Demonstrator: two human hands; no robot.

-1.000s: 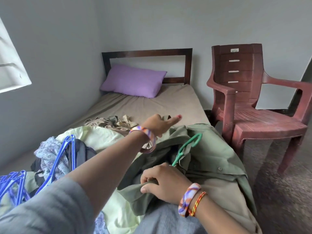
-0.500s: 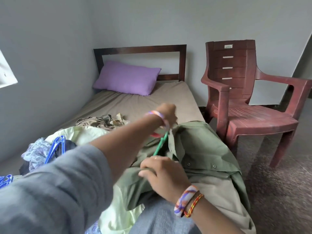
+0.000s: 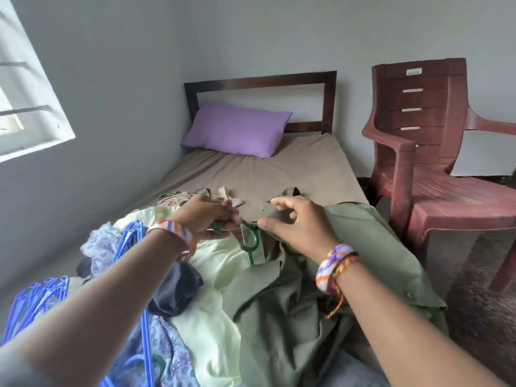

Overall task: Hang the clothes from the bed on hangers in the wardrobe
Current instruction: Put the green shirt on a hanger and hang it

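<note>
An olive green shirt (image 3: 349, 247) lies spread over the near right of the bed (image 3: 293, 174). A green hanger (image 3: 251, 241) pokes out at its collar, hook pointing toward me. My left hand (image 3: 206, 216) grips the hanger's far end beside the collar. My right hand (image 3: 296, 222) pinches the shirt's collar edge between thumb and fingers. A pale yellow-green garment (image 3: 212, 317), a dark one (image 3: 178, 289), a lilac printed one (image 3: 100, 247) and a tan patterned one (image 3: 178, 196) also lie on the bed. The wardrobe is out of view.
Several blue hangers (image 3: 131, 247) lie among the clothes at the left. A purple pillow (image 3: 237, 129) sits at the wooden headboard (image 3: 259, 79). A maroon plastic chair (image 3: 435, 152) stands on the floor right of the bed. A window (image 3: 25, 107) is on the left wall.
My right hand left the shirt's lower fabric and moved up to the collar. My left hand shifted left, now gripping the hanger. The hanger's hook turned toward me.
</note>
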